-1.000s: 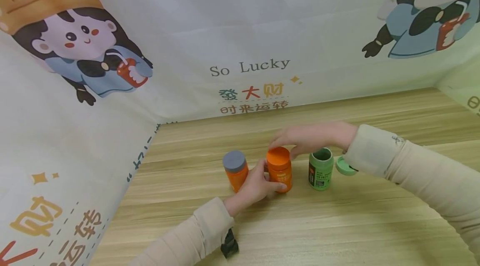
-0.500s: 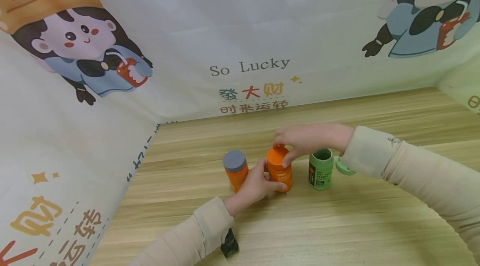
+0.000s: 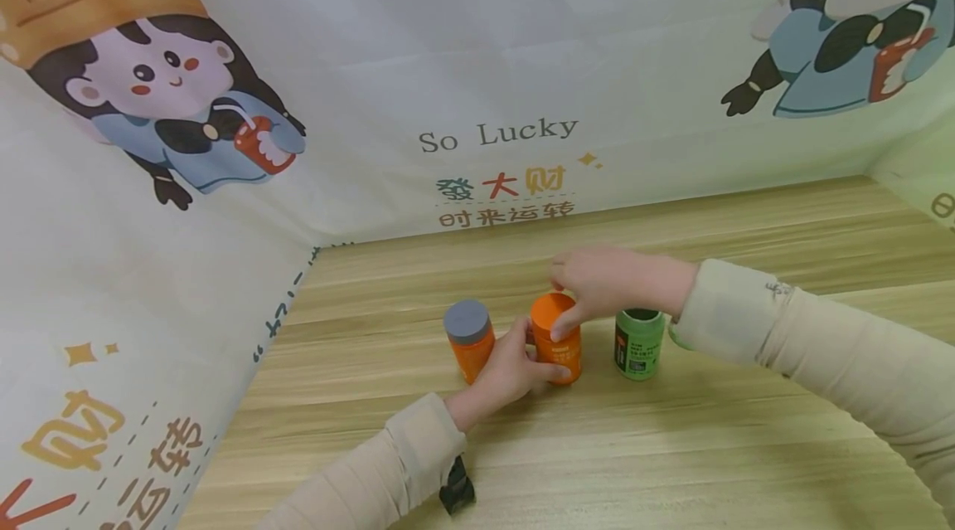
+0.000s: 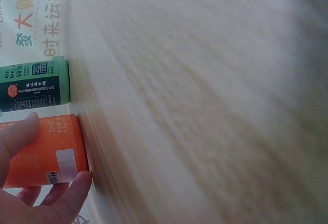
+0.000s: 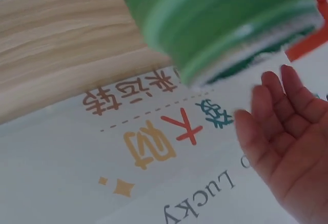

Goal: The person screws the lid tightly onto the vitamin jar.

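Observation:
Upright on the wooden table is an orange bottle (image 3: 565, 354) with an orange lid (image 3: 550, 311). My left hand (image 3: 507, 374) grips its body low down, thumb across the front; the left wrist view shows fingers around the labelled orange side (image 4: 46, 149). My right hand (image 3: 615, 279) holds the lid from above, thumb on its front edge and fingers curled behind it. In the right wrist view the fingers (image 5: 287, 126) are bent near a bit of orange. Just right of the bottle stands an open green jar (image 3: 640, 354), its mouth partly covered by the right wrist.
Left of the held bottle stands another orange bottle with a grey lid (image 3: 467, 323), partly behind the left hand. A green lid (image 3: 681, 338) lies mostly hidden under the right sleeve. A small black item (image 3: 457, 487) shows beside the left sleeve. Printed cloth (image 3: 373, 82) walls the table.
My right hand has come down onto the orange lid, and its thumb has shifted left along the front edge. The left hand and the bottle stay in place.

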A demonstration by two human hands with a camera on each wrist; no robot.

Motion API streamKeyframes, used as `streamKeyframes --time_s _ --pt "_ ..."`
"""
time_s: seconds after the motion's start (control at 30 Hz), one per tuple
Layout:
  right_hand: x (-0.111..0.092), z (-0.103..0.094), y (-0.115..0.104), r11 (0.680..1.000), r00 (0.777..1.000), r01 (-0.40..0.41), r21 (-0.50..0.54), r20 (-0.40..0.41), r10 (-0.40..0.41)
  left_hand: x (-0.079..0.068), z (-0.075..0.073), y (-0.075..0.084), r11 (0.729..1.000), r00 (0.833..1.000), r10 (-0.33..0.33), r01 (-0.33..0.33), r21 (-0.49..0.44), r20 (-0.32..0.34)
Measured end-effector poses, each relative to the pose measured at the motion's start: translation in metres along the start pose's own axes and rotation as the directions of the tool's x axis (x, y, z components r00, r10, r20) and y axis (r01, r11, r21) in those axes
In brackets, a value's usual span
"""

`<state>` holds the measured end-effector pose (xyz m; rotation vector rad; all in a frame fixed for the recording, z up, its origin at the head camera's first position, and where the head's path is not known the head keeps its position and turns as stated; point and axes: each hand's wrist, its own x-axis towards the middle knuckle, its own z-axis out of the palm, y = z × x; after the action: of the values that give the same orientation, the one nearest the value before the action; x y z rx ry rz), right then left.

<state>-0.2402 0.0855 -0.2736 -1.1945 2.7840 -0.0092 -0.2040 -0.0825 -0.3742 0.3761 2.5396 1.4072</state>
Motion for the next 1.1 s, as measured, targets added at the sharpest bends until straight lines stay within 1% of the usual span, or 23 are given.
streamKeyframes --time_s 0.07,0.13,0.17,0.23,0.33,0.4,0.43,0.53,0.67,0.87,1.1 --pt "-0.002 -0.003 0.002 0.999 0.999 0.0 0.037 0.035 -0.001 0.0 0.0 0.0 1.0 1.0 -0.001 0.001 0.003 -0.001" --pt "-0.003 -0.007 0.005 0.996 0.998 0.026 0.081 0.06 -0.031 0.0 0.0 0.0 1.0 1.0 -0.004 0.004 0.009 -0.002" --pt "-0.004 -0.008 0.007 0.993 0.996 0.048 0.107 0.069 -0.056 0.0 0.0 0.0 1.0 1.0 -0.005 0.005 0.011 -0.003" --pt "-0.006 -0.009 0.012 0.982 0.988 0.125 0.139 0.069 -0.136 0.0 0.0 0.001 1.0 1.0 -0.01 0.01 0.015 -0.006" --pt "-0.007 -0.008 0.017 0.962 0.969 0.224 0.155 0.069 -0.236 -0.001 0.0 0.002 1.0 1.0 -0.017 0.017 0.017 -0.006" --pt "-0.007 -0.006 0.018 0.951 0.957 0.266 0.157 0.075 -0.28 -0.001 0.0 0.002 1.0 1.0 -0.021 0.021 0.016 -0.004" --pt "-0.007 -0.006 0.018 0.948 0.954 0.272 0.162 0.081 -0.288 -0.001 0.0 0.003 1.0 1.0 -0.023 0.023 0.016 -0.003" --pt "-0.007 -0.005 0.016 0.945 0.95 0.277 0.173 0.098 -0.297 -0.001 0.0 0.002 1.0 1.0 -0.021 0.021 0.01 0.002" --pt "-0.006 -0.006 0.015 0.947 0.953 0.263 0.184 0.103 -0.285 0.0 0.0 0.002 1.0 1.0 -0.017 0.017 0.002 0.005" --pt "-0.005 -0.006 0.015 0.964 0.966 0.218 0.151 0.106 -0.235 0.0 0.0 0.001 1.0 1.0 -0.014 0.014 0.011 0.0" --pt "-0.002 -0.003 0.01 0.982 0.984 0.155 0.11 0.071 -0.164 0.0 0.0 0.001 1.0 1.0 -0.008 0.008 0.018 -0.002"
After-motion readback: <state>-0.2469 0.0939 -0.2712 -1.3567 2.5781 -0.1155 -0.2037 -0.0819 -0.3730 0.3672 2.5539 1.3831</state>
